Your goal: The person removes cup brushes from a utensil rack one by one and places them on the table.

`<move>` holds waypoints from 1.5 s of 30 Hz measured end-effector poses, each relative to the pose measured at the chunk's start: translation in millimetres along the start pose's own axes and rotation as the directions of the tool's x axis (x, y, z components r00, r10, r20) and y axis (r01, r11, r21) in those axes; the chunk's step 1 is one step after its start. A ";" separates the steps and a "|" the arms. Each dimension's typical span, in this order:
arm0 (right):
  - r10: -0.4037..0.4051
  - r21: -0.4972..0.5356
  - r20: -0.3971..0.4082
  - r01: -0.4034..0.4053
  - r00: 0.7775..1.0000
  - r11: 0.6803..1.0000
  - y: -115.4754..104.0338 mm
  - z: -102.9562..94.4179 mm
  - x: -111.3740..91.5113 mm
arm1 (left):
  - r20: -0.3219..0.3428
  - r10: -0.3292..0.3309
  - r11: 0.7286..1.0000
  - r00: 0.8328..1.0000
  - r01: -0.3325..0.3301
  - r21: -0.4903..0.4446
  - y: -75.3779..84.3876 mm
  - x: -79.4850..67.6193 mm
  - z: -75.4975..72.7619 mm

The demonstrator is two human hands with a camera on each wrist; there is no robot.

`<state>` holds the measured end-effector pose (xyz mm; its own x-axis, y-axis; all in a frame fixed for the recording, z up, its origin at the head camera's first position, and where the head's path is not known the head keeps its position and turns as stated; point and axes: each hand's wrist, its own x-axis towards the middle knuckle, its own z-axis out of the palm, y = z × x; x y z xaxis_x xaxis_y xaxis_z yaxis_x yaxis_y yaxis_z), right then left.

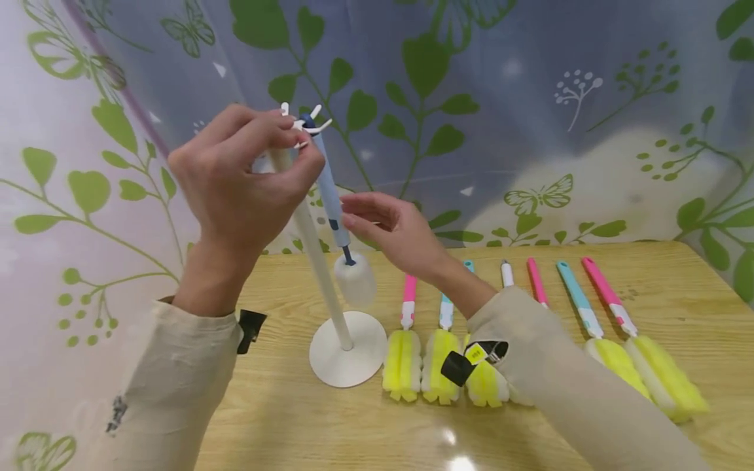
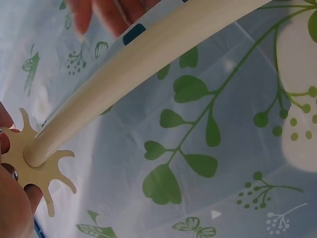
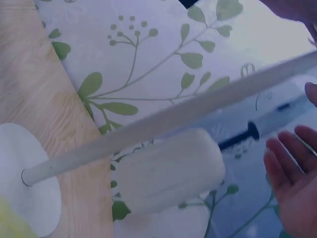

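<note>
A white stand point(image 1: 321, 261) rises from a round base point(image 1: 330, 369) on the table. My left hand point(image 1: 244, 160) pinches the hooked top of the stand, and in the left wrist view its fingers lie around the star-shaped hook piece point(image 2: 39, 173). From a hook hangs a bottle brush with a light-blue handle point(image 1: 328, 190), a dark-blue neck and a white sponge head point(image 1: 356, 281), just above the base. Beside that handle is my right hand point(image 1: 406, 239), its fingers extended with the tips close to it. The right wrist view shows the sponge head point(image 3: 171, 171) behind the pole.
Several bottle brushes with yellow-and-white sponge heads point(image 1: 402, 366) lie in a row on the wooden table point(image 1: 265, 405), handles pointing to the back. Their handles are pink point(image 1: 601, 281), turquoise point(image 1: 574, 288) or white. A leaf-patterned curtain point(image 1: 530, 131) hangs behind the table.
</note>
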<state>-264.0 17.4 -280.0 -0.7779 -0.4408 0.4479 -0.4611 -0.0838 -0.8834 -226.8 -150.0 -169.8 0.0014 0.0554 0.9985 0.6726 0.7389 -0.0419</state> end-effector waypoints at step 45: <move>-0.192 -0.319 -0.565 0.003 0.803 0.948 -37.8 -137.4 -71.0 | 0.081 0.003 0.960 0.997 -0.025 0.278 20.4 3.1 -16.7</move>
<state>-249.9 174.7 -259.4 -0.7766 0.1669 0.6075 -0.5756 0.2039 -0.7919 -200.7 -146.0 -167.0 -0.0567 0.1115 0.9921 0.4397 0.8950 -0.0755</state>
